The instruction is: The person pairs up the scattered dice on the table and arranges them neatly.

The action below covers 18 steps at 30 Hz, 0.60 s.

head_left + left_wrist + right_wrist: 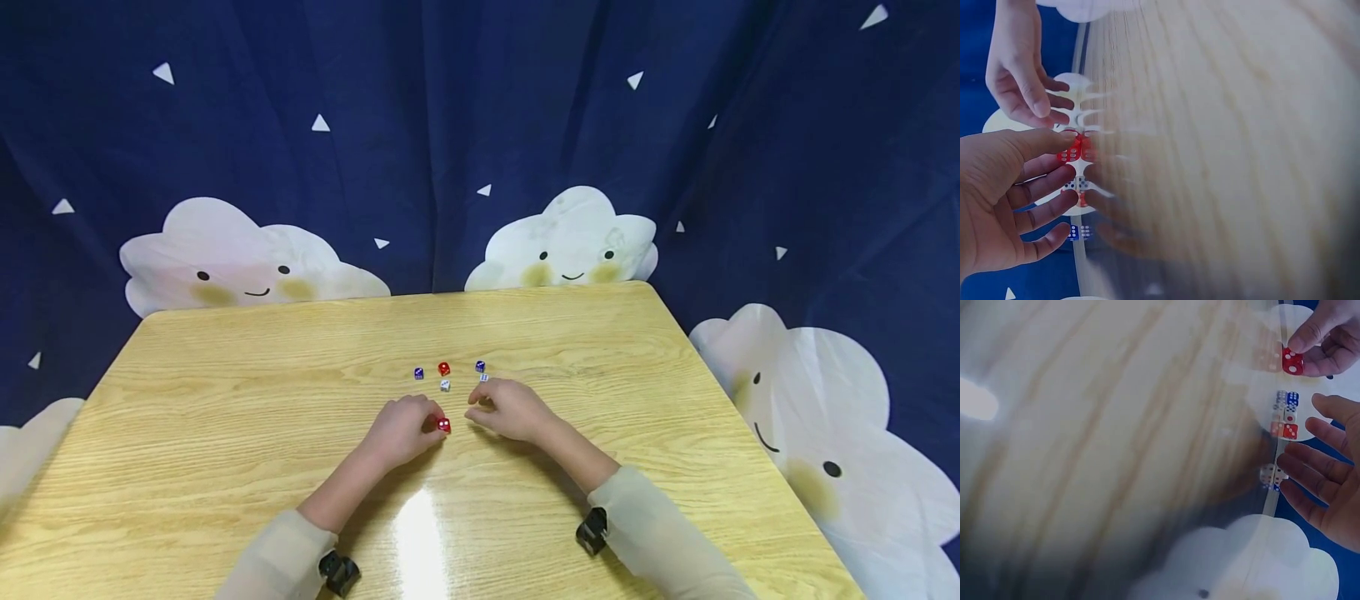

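Note:
My left hand pinches a red die between thumb and fingers, low over the table. In the right wrist view, that held die shows white pips. To its right, my right hand has loosely spread fingers with nothing between them. Just beyond its fingers sits a white die, partly covered by the hand, with a blue die right behind it. Farther left stand another red die, a second white die and a second blue die.
The dice lie on a light wooden table with a glossy surface that mirrors them. Behind its far edge hangs a dark blue curtain with white clouds and triangles. A dark wrist camera sits at the right sleeve, another at the left.

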{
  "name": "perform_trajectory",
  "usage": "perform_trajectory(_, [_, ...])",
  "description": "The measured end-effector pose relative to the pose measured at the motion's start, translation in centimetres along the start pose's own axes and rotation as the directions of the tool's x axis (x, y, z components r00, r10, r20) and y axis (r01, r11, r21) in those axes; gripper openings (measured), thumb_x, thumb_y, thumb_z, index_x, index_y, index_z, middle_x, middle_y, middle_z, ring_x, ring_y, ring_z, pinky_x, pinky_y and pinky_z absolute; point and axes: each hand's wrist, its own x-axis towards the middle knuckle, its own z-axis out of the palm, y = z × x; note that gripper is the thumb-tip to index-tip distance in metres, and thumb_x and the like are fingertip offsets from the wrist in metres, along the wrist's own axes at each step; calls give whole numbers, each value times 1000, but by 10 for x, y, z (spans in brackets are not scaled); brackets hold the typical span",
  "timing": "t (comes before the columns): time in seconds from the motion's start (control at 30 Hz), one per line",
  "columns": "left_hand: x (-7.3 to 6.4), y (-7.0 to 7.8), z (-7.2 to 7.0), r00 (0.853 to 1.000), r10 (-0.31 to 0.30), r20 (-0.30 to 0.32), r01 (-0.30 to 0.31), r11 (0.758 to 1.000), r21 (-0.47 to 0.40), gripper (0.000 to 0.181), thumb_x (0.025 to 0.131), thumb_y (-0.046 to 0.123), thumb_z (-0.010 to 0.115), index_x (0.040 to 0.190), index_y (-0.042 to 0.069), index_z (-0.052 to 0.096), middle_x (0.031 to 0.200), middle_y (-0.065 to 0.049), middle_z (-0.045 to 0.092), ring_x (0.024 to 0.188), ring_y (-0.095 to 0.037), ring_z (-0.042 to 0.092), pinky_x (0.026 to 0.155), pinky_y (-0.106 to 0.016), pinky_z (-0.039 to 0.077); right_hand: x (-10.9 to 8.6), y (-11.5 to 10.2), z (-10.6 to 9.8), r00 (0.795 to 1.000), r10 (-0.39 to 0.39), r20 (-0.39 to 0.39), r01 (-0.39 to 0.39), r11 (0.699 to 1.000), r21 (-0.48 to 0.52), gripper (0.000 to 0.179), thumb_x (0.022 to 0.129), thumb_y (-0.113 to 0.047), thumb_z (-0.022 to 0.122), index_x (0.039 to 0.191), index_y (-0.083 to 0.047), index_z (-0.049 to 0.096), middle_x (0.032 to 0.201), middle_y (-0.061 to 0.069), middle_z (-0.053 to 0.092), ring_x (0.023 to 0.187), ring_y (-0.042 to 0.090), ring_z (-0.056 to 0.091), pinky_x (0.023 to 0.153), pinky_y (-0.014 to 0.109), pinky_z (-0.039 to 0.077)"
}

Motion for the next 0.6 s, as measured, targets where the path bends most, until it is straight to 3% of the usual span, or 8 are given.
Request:
perform_trajectory(0.27, [1, -1, 1, 1000, -1, 7, 1, 1000, -13, 14, 73, 27, 68, 80, 15, 65, 72, 7, 59, 66, -8, 52, 60, -30, 41, 4, -7, 8, 998, -58, 15, 59, 998, -32, 26, 82, -37, 57, 97, -16, 64, 92, -4, 64, 85, 8, 58, 75, 25, 46])
perform_trajectory(0.6, [2, 0, -1, 1000, -15, 19, 15, 999, -47, 11, 73, 24, 68, 78, 14, 66, 70, 7, 58, 64, -8, 50, 59, -28, 41, 8, -17, 12, 997, -55, 51, 55, 999, 3, 24, 81, -33, 60, 96, -16, 65, 79, -6, 57, 69, 5, 47, 59, 18, 39])
